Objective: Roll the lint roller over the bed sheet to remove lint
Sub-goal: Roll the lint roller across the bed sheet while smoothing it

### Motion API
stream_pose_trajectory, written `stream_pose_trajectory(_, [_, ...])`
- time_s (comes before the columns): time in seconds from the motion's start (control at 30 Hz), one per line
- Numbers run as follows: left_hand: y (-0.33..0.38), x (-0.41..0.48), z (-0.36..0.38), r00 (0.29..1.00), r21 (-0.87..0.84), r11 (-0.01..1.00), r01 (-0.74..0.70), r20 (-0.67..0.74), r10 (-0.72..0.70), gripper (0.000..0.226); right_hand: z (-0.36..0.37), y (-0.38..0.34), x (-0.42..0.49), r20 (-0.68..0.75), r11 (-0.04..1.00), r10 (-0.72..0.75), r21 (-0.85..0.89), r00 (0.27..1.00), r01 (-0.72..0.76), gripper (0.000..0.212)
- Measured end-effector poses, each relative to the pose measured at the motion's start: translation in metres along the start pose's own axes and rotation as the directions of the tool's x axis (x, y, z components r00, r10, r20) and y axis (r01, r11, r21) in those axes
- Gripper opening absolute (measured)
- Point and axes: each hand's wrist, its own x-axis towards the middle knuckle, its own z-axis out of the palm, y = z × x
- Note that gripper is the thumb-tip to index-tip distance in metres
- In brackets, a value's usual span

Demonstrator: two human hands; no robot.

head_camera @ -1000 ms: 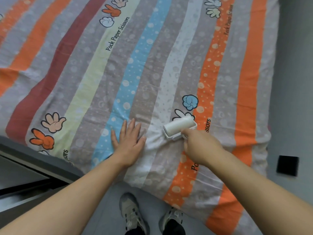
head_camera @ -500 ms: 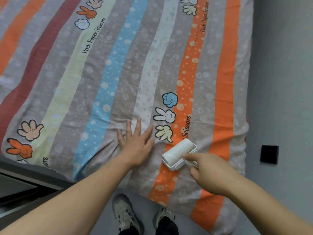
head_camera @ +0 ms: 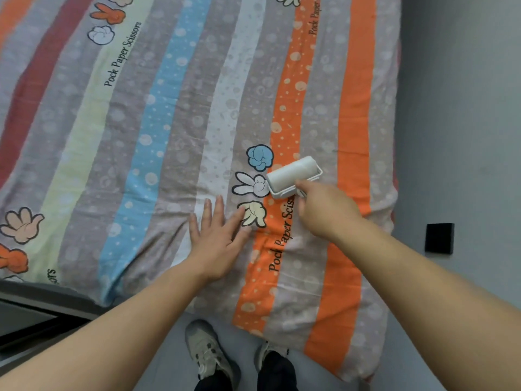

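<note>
A striped bed sheet (head_camera: 174, 114) with cartoon hand prints covers the bed. The white lint roller (head_camera: 291, 176) lies on the sheet's orange dotted stripe, just right of the blue fist print. My right hand (head_camera: 324, 211) grips its handle from the near side, index finger stretched along the frame; the handle itself is hidden under the hand. My left hand (head_camera: 218, 238) rests flat on the sheet to the roller's lower left, fingers spread and straight, holding the fabric down.
The sheet's near edge hangs over the bed in front of my shoes (head_camera: 208, 354). Grey floor (head_camera: 456, 108) runs along the bed's right side, with a small black square (head_camera: 439, 239) on it. A dark frame (head_camera: 31, 314) sits at lower left.
My right hand has pushed the roller away from me, up the orange stripe to beside the blue fist print. My left hand stays flat on the sheet.
</note>
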Motion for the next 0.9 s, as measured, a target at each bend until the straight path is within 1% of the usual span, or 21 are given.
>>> stream_pose_trajectory(0.13, [0.021, 0.007, 0.009, 0.999, 0.060, 0.998, -0.027, 0.019, 0.026, 0.065, 0.009, 0.027, -0.049, 0.064, 0.998, 0.033, -0.061, 0.997, -0.029, 0.039])
stream_pose_trajectory(0.2, [0.035, 0.013, 0.012, 0.998, 0.052, 0.997, -0.057, 0.038, 0.055, 0.068, 0.010, 0.039, -0.073, 0.103, 0.997, 0.044, -0.070, 0.994, -0.037, 0.039])
stream_pose_trajectory(0.27, [0.048, 0.018, 0.015, 0.995, 0.051, 0.995, -0.089, 0.053, 0.086, 0.065, 0.011, 0.050, -0.092, 0.129, 0.996, 0.049, -0.075, 0.990, -0.040, 0.039])
stream_pose_trajectory(0.37, [0.063, 0.022, 0.020, 0.994, 0.067, 0.994, -0.084, 0.073, 0.080, 0.063, 0.010, 0.062, -0.111, 0.145, 0.998, 0.057, -0.045, 0.988, -0.051, 0.044])
stream_pose_trajectory(0.43, [0.068, 0.022, 0.022, 0.993, 0.079, 0.993, -0.090, 0.088, 0.083, 0.062, 0.008, 0.070, -0.118, 0.158, 0.998, 0.066, -0.023, 0.985, -0.063, 0.042])
stream_pose_trajectory(0.5, [0.068, 0.020, 0.024, 0.991, 0.095, 0.990, -0.101, 0.093, 0.092, 0.060, 0.002, 0.077, -0.123, 0.202, 0.997, 0.077, -0.010, 0.976, -0.077, 0.041])
stream_pose_trajectory(0.6, [0.070, 0.020, 0.028, 0.991, 0.144, 0.983, -0.113, 0.083, 0.101, 0.058, -0.020, 0.088, -0.129, 0.245, 0.989, 0.074, 0.106, 0.967, -0.103, 0.042])
stream_pose_trajectory(0.63, [0.073, 0.020, 0.030, 0.991, 0.151, 0.982, -0.118, 0.080, 0.107, 0.058, -0.028, 0.091, -0.130, 0.230, 0.980, 0.073, 0.164, 0.971, -0.112, 0.041])
stream_pose_trajectory(0.7, [0.081, 0.018, 0.035, 0.986, 0.139, 0.979, -0.148, 0.094, 0.136, 0.058, -0.042, 0.100, -0.123, 0.147, 0.960, 0.081, 0.256, 0.986, -0.117, 0.038])
stream_pose_trajectory(0.8, [0.096, 0.006, 0.049, 0.964, 0.124, 0.962, -0.241, 0.148, 0.223, 0.071, -0.050, 0.108, -0.090, 0.008, 0.917, 0.164, 0.369, 0.986, -0.155, 0.040])
stream_pose_trajectory(0.87, [0.106, -0.004, 0.061, 0.937, 0.104, 0.946, -0.306, 0.207, 0.281, 0.074, -0.046, 0.112, -0.062, -0.067, 0.901, 0.240, 0.388, 0.969, -0.196, 0.040])
stream_pose_trajectory(0.9, [0.109, -0.007, 0.065, 0.923, 0.083, 0.938, -0.336, 0.229, 0.310, 0.075, -0.041, 0.113, -0.051, -0.080, 0.897, 0.266, 0.385, 0.961, -0.216, 0.040])
